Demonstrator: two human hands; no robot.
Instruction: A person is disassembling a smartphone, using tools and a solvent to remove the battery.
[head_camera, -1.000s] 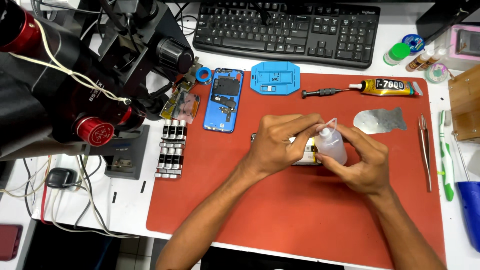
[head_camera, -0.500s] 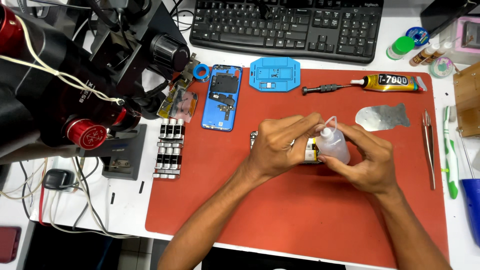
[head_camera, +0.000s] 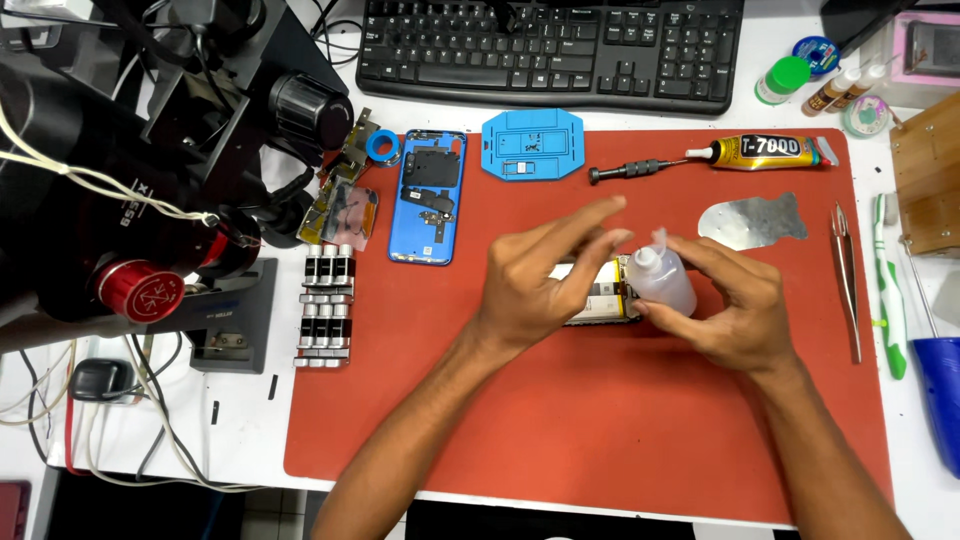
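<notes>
While the right hand (head_camera: 735, 305) grips a small translucent bottle (head_camera: 664, 281) at mid-frame, the left hand (head_camera: 540, 275) hovers beside it, fingers spread and released, above a red mat (head_camera: 560, 430) whose lower half lies bare; white tabletop (head_camera: 240, 440) borders its left edge.

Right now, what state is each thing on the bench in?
Small clear bottle: gripped in right hand, tilted.
Left hand: open, fingers spread, holding nothing.
Blue phone: back off, internals exposed.
Glue tube: lying flat.
Screwdriver: lying untouched.
</notes>
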